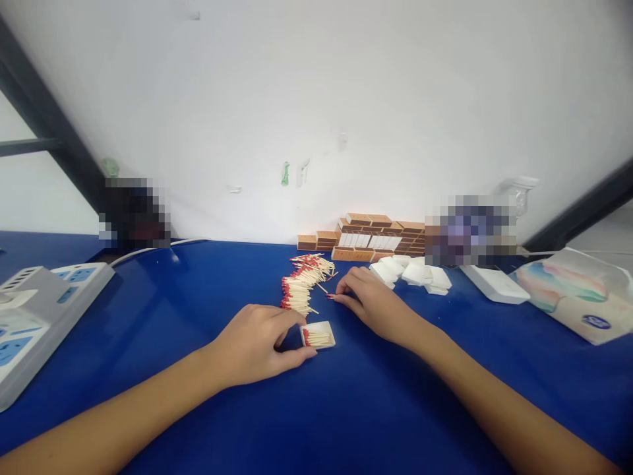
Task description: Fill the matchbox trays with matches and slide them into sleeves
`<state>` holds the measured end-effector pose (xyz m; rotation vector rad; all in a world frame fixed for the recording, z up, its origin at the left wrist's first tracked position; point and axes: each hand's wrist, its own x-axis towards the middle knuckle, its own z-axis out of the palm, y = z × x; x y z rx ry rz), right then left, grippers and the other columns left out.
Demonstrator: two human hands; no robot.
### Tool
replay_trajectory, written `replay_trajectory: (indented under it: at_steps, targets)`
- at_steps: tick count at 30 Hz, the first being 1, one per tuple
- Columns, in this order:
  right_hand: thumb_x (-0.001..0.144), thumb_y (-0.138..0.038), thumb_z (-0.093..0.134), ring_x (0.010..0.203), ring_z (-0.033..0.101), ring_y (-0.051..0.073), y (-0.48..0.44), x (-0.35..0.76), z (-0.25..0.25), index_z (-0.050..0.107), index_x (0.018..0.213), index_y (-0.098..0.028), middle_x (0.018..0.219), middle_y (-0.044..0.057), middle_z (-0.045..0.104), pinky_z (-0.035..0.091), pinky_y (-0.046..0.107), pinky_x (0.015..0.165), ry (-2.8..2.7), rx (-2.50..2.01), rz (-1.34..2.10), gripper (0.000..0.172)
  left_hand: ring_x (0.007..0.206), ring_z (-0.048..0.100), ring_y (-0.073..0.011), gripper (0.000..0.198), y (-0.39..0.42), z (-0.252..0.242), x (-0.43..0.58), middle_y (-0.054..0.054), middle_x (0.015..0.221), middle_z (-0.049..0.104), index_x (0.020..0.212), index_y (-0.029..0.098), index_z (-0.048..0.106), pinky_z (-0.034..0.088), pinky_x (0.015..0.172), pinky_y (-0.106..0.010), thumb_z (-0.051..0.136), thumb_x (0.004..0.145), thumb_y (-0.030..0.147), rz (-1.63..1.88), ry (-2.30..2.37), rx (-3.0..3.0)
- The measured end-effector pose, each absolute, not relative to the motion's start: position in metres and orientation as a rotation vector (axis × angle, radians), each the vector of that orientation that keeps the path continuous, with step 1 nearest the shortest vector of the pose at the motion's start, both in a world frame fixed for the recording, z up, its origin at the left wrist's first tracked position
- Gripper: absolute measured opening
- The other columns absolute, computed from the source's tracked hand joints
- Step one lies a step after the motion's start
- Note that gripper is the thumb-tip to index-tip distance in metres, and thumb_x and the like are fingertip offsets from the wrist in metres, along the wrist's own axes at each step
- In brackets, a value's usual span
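My left hand [267, 343] grips a small white matchbox tray [325, 327] by its left side, thumb at the near edge and fingers at the far corner. Inside the tray lie red-headed matches [317, 338], their heads toward the left. My right hand [368, 300] is closed in a pinch at the table, its thumb and forefinger on a match [330, 297] whose red head points left. Beyond the tray a long pile of loose matches [299, 287] curves away toward the wall, most heads facing left.
Brown matchbox sleeves [361, 254] are stacked against the white wall. White empty trays [418, 272] lie right of them. A white box [494, 285] and a tissue pack [568, 290] sit at the right. At the left is a power strip [54, 310] on the blue table [316, 415].
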<state>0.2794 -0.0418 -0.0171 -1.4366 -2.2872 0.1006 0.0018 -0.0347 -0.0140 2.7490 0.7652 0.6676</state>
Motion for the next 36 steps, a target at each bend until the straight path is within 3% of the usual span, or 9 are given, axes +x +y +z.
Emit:
replay_trajectory:
  at_steps: [23, 31, 36]
  targets:
    - [0.103, -0.027, 0.054, 0.087, 0.056, 0.025, -0.043, 0.283, -0.018, 0.058, 0.088, -0.021, 0.094, 0.009, 0.064, 0.048, 0.04, 0.078, -2.314, -1.481, 0.148, 0.017, 0.054, 0.056, -0.0109, 0.03, -0.035, -0.011, 0.003, 0.006, 0.063, 0.06, 0.107, 0.02, 0.07, 0.038, 0.055, -0.024, 0.072, 0.091, 0.044, 0.686, 0.76, 2.745]
    - [0.107, -0.028, 0.049, 0.093, 0.057, 0.022, -0.075, 0.26, 0.013, 0.055, 0.093, -0.023, 0.1, 0.006, 0.062, 0.049, 0.036, 0.08, -2.285, -1.374, 0.399, 0.016, 0.053, 0.055, -0.0107, 0.029, -0.031, -0.013, 0.001, 0.006, 0.06, 0.058, 0.105, 0.021, 0.071, 0.035, 0.055, -0.024, 0.069, 0.093, 0.047, 0.712, 0.8, 2.763]
    - [0.104, -0.02, 0.054, 0.09, 0.057, 0.022, -0.081, 0.244, 0.002, 0.055, 0.092, -0.022, 0.097, 0.006, 0.063, 0.048, 0.036, 0.079, -2.403, -1.326, 0.35, 0.012, 0.054, 0.056, -0.0106, 0.031, -0.031, -0.015, 0.001, 0.007, 0.061, 0.059, 0.108, 0.021, 0.069, 0.037, 0.056, -0.024, 0.071, 0.091, 0.047, 0.683, 0.758, 2.733]
